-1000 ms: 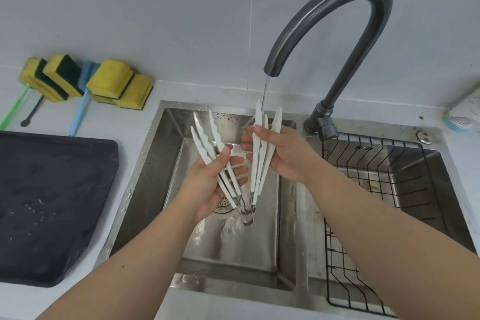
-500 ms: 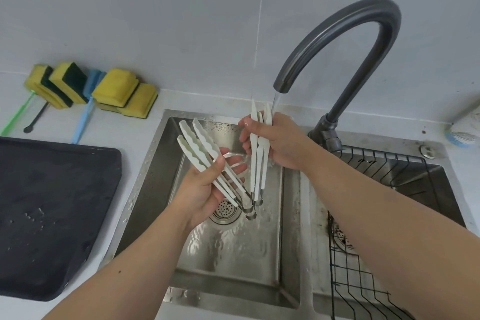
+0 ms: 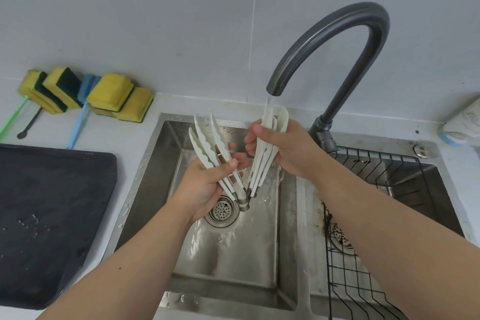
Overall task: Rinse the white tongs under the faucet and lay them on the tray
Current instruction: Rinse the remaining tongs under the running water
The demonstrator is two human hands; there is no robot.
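Over the left sink basin (image 3: pixel 226 249) I hold two bunches of white tongs. My left hand (image 3: pixel 205 187) grips one bunch of white tongs (image 3: pixel 204 143) with wavy tips pointing up and left. My right hand (image 3: pixel 288 150) grips the other bunch of white tongs (image 3: pixel 272 125), tips up, right under the running stream from the dark grey faucet (image 3: pixel 337 34). The hinged metal ends of both bunches meet low above the drain (image 3: pixel 223 212). A dark tray (image 3: pixel 46 215), wet with a few drops, lies on the counter to the left.
Yellow-green sponges (image 3: pixel 114 96) and thin brushes (image 3: pixel 78 122) lie against the back wall left of the sink. A black wire rack (image 3: pixel 376 171) sits in the right basin. A white-blue object (image 3: pixel 462 125) rests at the far right.
My right hand shifted its tongs so the water stream falls on their tips again. The left hand's bunch moved slightly right and upright. The camera view shifted a little.
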